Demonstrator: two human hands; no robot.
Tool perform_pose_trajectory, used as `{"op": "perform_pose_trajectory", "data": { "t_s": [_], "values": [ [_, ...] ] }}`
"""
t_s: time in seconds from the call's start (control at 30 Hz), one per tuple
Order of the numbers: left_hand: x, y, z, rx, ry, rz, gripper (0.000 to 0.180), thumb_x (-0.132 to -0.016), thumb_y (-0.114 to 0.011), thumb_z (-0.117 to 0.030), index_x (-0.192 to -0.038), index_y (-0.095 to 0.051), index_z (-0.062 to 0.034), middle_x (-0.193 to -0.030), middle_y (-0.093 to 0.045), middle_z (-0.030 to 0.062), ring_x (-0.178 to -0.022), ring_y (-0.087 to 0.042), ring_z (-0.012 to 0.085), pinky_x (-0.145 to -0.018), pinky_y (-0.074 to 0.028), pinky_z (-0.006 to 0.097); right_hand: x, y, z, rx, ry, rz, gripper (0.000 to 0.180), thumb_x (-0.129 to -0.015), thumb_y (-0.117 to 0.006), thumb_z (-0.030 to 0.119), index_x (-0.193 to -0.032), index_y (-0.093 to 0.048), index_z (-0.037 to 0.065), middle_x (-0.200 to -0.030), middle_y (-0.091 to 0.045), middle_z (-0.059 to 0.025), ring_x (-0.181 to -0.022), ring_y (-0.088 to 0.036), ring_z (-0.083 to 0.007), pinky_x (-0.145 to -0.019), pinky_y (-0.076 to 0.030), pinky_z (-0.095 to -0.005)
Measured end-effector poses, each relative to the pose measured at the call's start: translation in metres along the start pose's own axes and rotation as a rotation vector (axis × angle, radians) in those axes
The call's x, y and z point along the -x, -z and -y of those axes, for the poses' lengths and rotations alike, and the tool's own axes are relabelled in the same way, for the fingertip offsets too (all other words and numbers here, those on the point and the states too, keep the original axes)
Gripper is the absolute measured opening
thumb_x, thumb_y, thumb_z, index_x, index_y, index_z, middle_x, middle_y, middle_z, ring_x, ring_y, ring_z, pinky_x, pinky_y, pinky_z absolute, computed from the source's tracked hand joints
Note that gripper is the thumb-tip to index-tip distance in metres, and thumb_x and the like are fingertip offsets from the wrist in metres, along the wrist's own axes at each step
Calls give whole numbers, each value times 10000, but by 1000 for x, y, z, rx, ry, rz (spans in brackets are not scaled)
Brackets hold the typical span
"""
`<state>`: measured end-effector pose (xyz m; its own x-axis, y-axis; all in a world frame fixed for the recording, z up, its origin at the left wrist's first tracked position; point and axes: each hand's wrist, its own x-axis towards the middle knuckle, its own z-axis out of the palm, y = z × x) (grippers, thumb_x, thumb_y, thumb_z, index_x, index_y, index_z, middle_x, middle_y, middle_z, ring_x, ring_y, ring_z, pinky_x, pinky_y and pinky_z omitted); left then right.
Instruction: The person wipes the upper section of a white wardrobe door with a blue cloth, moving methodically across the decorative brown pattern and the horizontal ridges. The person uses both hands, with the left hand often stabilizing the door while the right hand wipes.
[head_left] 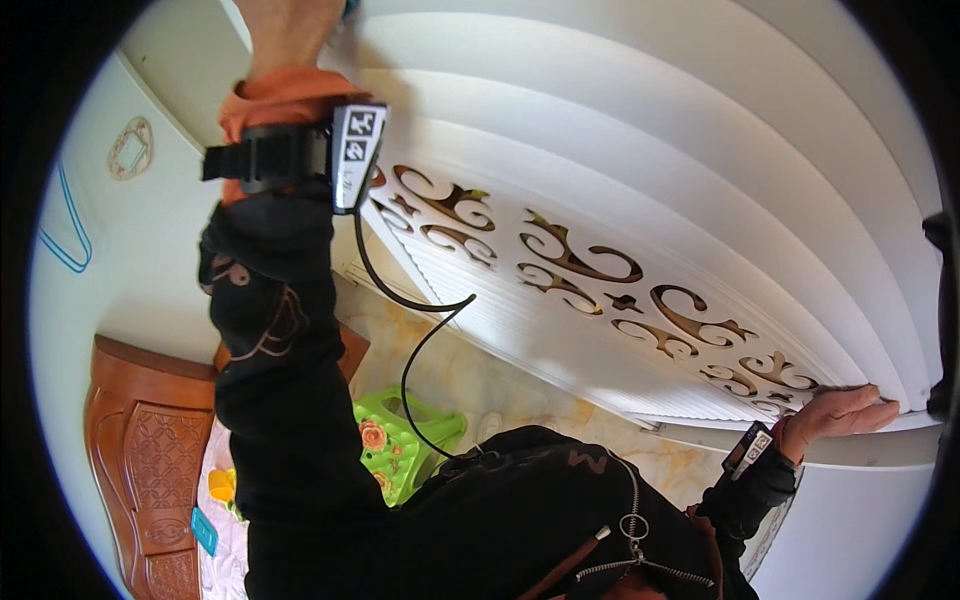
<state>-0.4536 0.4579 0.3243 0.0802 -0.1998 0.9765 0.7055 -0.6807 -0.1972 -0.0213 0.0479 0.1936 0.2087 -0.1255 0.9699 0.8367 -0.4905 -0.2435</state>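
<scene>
Handling note: the white slatted panel (pixel 610 190) lies across the upper and right part of my view, between my spread arms, with a band of scroll cut-outs (pixel 575 257) and a field of fine slats (pixel 505 310) beside it. With a piece this broad, I judge it best to share the load evenly between the two arms, move both at one rate so it does not rack, and bear on the solid rim; the pierced band is probably the weaker part. Fingertips should stay out of the openings and away from any pinch at the edge. The black cable (pixel 403 382) loops down from the device (pixel 358 150) strapped to my left wrist, in front of the panel's near end in this view; it could snag on a corner, so slack should be gathered toward my body. The green stool (pixel 405 470) stands near on the floor and wants watching underfoot. Hands: well apart. Left hand (pixel 288 25), arm at full reach, is cut off by the upper border; fingers out of frame, so opening and contact cannot be told. Right hand (pixel 845 412) is at the panel's far right edge, apparently touching it, fingers close together and nearly straight; whether they close round the rim, I cannot tell.
</scene>
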Motion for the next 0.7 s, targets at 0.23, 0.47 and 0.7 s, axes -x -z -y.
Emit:
{"op": "perform_pose_trajectory", "data": {
  "t_s": [0.23,0.47,0.7],
  "values": [
    [100,5,-55,47,299,-58,530,-1013,-454,-263,-1456,-376,17,-1522,-328,250,-1406,-309,413,-1174,-209,466,3,5,-5,-72,-28,41,481,-951,-417,296,-1206,-494,-105,-1123,-457,-218,-1042,-447,-340,-980,-360,-435],
    [157,17,-194,248,495,22,660,-892,-503,-144,-1485,-301,64,-1558,-208,317,-1457,-186,476,-1191,-130,529,7,9,-7,-133,44,62,413,-944,-462,249,-1162,-523,-97,-1065,-469,-216,-1005,-453,-343,-937,-374,-446],
    [168,42,-338,541,471,356,737,-802,-678,-331,-1442,-426,-68,-1497,-332,258,-1331,-361,455,-1087,-266,604,9,13,-22,-76,129,86,452,-973,-448,313,-1159,-519,-93,-1031,-473,-207,-970,-458,-362,-903,-381,-477]
  ]
}}
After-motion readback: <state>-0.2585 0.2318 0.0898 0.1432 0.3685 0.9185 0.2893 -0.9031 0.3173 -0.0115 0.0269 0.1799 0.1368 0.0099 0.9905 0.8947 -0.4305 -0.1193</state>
